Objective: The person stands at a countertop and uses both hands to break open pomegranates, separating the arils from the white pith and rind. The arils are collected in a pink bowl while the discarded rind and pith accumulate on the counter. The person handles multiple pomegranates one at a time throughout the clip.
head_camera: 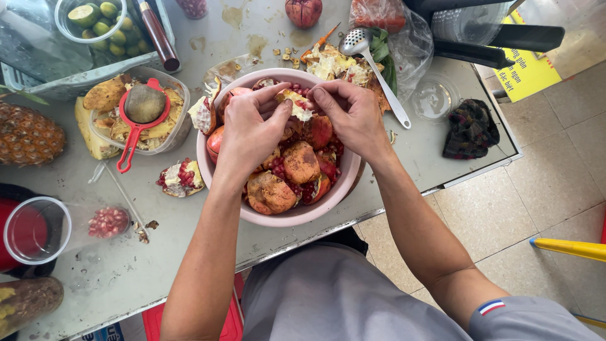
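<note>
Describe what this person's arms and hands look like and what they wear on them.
Both forearms are bare, with no watch, bracelet or gloves. The left hand and right hand show no rings. The right arm carries a short grey sleeve with a small red, white and blue striped patch near its hem. The left sleeve is out of view.

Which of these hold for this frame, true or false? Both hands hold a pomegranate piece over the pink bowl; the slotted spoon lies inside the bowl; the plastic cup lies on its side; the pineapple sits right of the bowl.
1. Left hand and right hand hold a pomegranate piece over the pink bowl. True.
2. The slotted spoon lies inside the bowl. False: it rests on the table beyond it.
3. The plastic cup lies on its side. True.
4. The pineapple sits right of the bowl. False: it is left.
</note>
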